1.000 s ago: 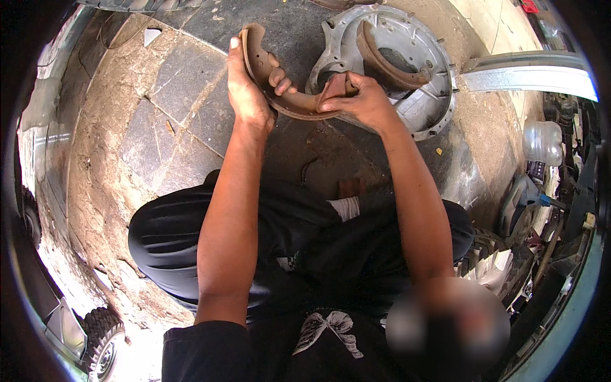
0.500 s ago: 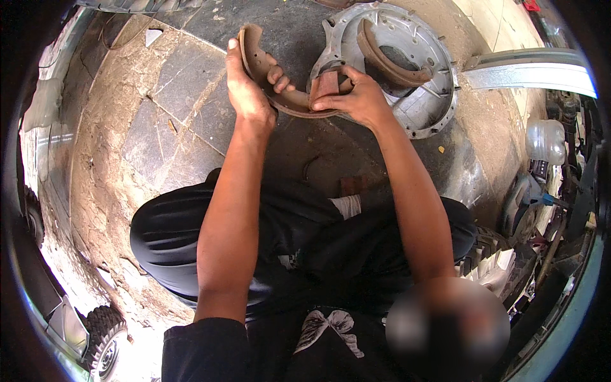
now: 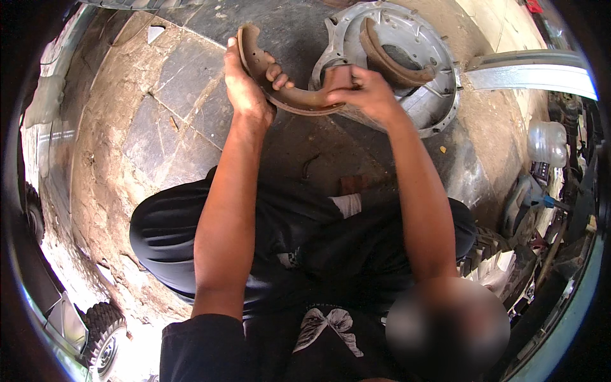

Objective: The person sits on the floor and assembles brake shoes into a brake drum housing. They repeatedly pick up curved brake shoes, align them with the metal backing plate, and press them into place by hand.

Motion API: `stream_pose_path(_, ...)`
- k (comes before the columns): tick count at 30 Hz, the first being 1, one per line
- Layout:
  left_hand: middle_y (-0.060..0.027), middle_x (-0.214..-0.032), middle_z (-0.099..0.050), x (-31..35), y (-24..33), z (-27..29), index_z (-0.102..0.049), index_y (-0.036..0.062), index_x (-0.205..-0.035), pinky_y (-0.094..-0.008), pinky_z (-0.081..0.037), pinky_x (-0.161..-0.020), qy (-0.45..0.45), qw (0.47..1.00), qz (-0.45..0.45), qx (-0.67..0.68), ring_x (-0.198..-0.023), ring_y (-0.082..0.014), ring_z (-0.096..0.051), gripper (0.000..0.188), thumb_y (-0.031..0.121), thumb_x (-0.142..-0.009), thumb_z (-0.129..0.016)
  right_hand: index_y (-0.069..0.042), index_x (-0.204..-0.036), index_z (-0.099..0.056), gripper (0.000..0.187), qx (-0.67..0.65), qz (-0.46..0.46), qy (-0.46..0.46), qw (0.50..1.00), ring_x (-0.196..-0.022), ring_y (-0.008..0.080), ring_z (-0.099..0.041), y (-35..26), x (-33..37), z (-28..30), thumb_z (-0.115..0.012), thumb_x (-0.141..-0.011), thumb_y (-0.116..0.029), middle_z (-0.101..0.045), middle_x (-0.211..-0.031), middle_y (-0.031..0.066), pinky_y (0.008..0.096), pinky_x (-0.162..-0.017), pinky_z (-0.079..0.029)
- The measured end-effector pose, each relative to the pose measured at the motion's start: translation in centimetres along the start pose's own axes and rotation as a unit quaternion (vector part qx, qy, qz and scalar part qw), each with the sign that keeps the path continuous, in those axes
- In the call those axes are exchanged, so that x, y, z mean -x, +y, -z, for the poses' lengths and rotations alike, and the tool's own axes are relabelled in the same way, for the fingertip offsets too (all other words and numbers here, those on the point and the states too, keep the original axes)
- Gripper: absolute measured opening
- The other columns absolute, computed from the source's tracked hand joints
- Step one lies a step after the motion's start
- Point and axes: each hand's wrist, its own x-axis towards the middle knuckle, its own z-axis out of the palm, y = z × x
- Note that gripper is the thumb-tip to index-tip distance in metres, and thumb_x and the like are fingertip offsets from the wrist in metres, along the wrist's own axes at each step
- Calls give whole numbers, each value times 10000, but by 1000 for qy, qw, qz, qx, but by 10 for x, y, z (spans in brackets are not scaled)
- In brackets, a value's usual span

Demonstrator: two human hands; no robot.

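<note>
The right hand (image 3: pixel 370 99) had shifted slightly rightward with a reddish-brown pad (image 3: pixel 337 77). The curved, rusty metal shoe (image 3: pixel 299 100) was held above the floor (image 3: pixel 191 89), the pad against its right end. The right fingers were clamped on the pad; the left hand (image 3: pixel 247 92) had its fingers wrapped round the shoe's left end. Beyond, toward the floor's far edge, a round grey housing (image 3: pixel 347 35) carried a second shoe (image 3: pixel 384 62) inside its rim.
</note>
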Motion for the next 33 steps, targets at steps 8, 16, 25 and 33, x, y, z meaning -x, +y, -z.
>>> stream_pose_path(8,-41,-639,-419,0,-1,2,-531,70,-865,-413,-469,-579,22,1000,-11,-2,-557,-198,-417,696,740,-974,-376,-22,-1221,-697,503,188,12,47,981,-1024,154,-689,-9,-1,-16,-892,-802,-218,-747,-1090,44,314,-960,-525)
stream_pose_path(16,-42,-652,-416,2,-1,3,-520,73,-865,-420,-464,-608,18,1000,-9,-3,-583,-201,-410,674,711,-991,-345,-12,-1215,-689,665,103,5,-60,993,-1061,201,-687,-14,-2,5,-934,-728,-392,-746,-1121,112,346,-941,-534)
stream_pose_path(25,-43,-635,-406,-1,2,10,-520,80,-862,-425,-461,-621,12,1000,15,15,-572,-207,-408,669,702,-998,-316,58,-1106,-747,479,-173,-68,88,979,-883,150,-735,4,-1,30,-880,-834,-313,-779,-993,103,293,-764,-577)
stream_pose_path(33,-29,-626,-413,4,4,8,-519,91,-848,-428,-459,-629,-21,999,-14,-34,-561,-201,-405,700,788,-899,-479,3,-1235,-677,399,-376,-20,261,889,-894,171,-722,-39,14,55,-800,-926,-217,-746,-1177,109,259,-713,-557)
